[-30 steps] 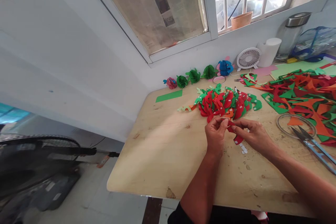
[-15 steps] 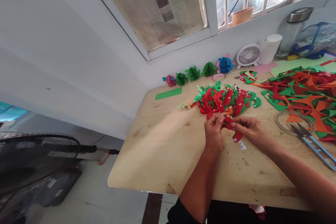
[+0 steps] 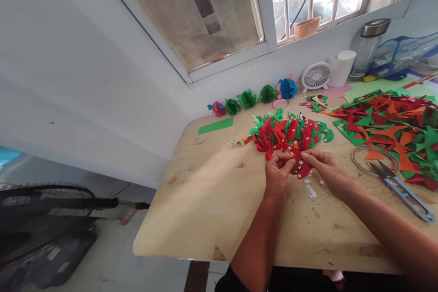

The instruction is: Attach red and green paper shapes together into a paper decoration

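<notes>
Wooden tabletop [image 3: 205,200], hands [image 3: 301,169], curved red paper [image 3: 301,169]

Red cut-out [image 3: 303,169]: curved, flat-looking, paper-like, small white squares on its face, one near the middle, one by the lower edge. Held just above the wooden tabletop [image 3: 205,196], left side pinched between thumb and fingers of the left hand [image 3: 278,172]; fingertips of the right hand [image 3: 326,167] at the upper right edge, exact grip hard to make out. Left part of outline hidden by fingers. Just beyond, nearly meeting it in view, heap of cut-outs [image 3: 278,133]: loose, overlapping, mostly red and green, some orange, curved outlines, many with white squares, lying at varied angles. White bits [image 3: 310,190]: small, loose, scattered on the wood just below the held piece, a few close together, one off to the right
</notes>
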Demonstrator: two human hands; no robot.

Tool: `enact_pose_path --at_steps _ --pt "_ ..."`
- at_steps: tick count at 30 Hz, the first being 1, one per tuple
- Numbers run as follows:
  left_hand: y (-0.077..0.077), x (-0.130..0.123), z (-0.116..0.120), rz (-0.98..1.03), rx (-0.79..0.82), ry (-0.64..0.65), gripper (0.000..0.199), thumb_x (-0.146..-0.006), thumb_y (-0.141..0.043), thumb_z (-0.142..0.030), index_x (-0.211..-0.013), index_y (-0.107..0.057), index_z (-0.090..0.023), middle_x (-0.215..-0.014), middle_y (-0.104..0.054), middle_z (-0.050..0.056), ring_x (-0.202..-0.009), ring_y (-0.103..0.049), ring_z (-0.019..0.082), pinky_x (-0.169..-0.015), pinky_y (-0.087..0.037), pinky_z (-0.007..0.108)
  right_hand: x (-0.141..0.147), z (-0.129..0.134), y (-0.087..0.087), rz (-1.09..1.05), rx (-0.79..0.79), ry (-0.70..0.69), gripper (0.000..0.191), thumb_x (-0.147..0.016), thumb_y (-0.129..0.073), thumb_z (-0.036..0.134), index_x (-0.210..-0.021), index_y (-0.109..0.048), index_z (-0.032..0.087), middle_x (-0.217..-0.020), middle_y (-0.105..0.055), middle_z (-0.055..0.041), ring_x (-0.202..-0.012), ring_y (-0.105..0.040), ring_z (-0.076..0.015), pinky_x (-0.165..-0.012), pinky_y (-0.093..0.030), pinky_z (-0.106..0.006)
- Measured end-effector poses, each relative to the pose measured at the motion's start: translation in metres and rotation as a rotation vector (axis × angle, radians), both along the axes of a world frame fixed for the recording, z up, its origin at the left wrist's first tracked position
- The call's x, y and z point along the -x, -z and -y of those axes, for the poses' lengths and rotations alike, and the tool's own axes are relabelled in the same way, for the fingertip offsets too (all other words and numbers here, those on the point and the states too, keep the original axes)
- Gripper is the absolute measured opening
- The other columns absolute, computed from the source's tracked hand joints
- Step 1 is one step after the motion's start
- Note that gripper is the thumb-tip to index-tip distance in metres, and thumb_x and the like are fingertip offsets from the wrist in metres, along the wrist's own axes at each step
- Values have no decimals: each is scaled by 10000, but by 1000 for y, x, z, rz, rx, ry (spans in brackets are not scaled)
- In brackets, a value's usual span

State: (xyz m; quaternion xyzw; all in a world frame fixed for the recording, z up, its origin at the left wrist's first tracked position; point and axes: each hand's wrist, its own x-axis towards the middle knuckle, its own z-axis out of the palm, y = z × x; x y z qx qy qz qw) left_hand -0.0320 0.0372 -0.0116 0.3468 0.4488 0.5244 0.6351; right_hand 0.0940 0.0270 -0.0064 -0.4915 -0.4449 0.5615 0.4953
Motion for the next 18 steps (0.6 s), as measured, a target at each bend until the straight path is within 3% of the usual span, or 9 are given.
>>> enact_pose_path --at_steps 6,11,18 --pt "5 2 -2 63 40 -66 219 -584 -724 -254 -717 -599 -134 -537 -622 -2 -493 -574 101 -521 -442 221 -4 -2 5 131 -50 15 345 -780 -552 495 -645 -618 184 -653 -641 -17 -643 -580 -155 -571 -462 -241" --pt "4 2 -2 75 32 -72 200 -587 -712 -235 -712 -594 -133 -528 -613 -7 -484 -559 100 -523 -440 228 -2 -1 0 197 -67 -42 293 -745 -598 474 -735 -648 185 -718 -673 -28 -678 -599 -168 -629 -468 -254" --pt "4 1 -1 84 4 -102 223 -588 -715 -251 -729 -594 -129 -574 -615 -5 -496 -555 97 -535 -435 230 -3 -1 7 472 -147 -50 287 -779 -550 438 -781 -670 177 -712 -681 -38 -653 -588 -181 -577 -431 -277"
